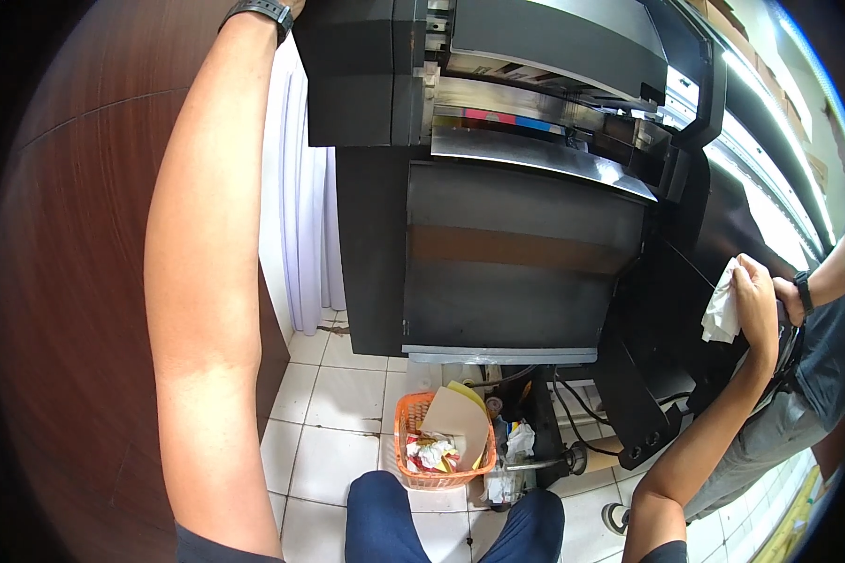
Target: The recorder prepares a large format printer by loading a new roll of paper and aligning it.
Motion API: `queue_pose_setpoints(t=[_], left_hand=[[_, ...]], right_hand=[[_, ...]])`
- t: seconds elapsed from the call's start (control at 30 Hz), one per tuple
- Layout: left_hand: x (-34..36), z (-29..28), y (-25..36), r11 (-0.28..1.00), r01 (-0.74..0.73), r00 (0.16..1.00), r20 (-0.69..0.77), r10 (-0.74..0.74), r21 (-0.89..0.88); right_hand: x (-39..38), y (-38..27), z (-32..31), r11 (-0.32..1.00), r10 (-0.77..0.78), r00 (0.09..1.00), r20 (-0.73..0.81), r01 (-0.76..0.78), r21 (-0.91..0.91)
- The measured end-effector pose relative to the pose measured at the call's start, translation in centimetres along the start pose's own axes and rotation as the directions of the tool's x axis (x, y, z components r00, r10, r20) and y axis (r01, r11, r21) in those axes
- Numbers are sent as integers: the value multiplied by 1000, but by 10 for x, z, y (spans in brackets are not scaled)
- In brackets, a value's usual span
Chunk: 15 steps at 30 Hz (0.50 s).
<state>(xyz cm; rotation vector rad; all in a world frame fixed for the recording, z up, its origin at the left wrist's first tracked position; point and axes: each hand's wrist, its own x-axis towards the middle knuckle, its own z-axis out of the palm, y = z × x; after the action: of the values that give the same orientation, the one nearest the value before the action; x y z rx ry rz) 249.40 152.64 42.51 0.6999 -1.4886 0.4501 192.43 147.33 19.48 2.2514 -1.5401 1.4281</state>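
Observation:
My left arm reaches up along the left, a dark watch on its wrist. Only a sliver of my left hand shows at the top edge, beside the dark upper left part of a large printer; its fingers are out of sight. On the right, my right hand is closed on a crumpled white tissue, which hangs down in front of the printer's black side. Under its raised cover, the printer shows a metal rail and pink and blue parts. A slanted dark panel lies below.
An orange basket with cardboard and crumpled paper stands on the tiled floor near my knees. Black cables hang behind it. Another person's hand is close behind my right hand. A brown wooden surface fills the left, beside a pale curtain.

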Motion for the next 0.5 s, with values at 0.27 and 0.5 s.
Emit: queue_pose_setpoints(t=[0.27,0.5], left_hand=[[3,-11,2,983,7,981,194,29,-181],[-12,-31,32,928,-130,881,471,-54,350]], right_hand=[[-2,-14,9,999,-32,997,-70,33,11],[-1,-3,6,997,-60,991,-116,55,-46]])
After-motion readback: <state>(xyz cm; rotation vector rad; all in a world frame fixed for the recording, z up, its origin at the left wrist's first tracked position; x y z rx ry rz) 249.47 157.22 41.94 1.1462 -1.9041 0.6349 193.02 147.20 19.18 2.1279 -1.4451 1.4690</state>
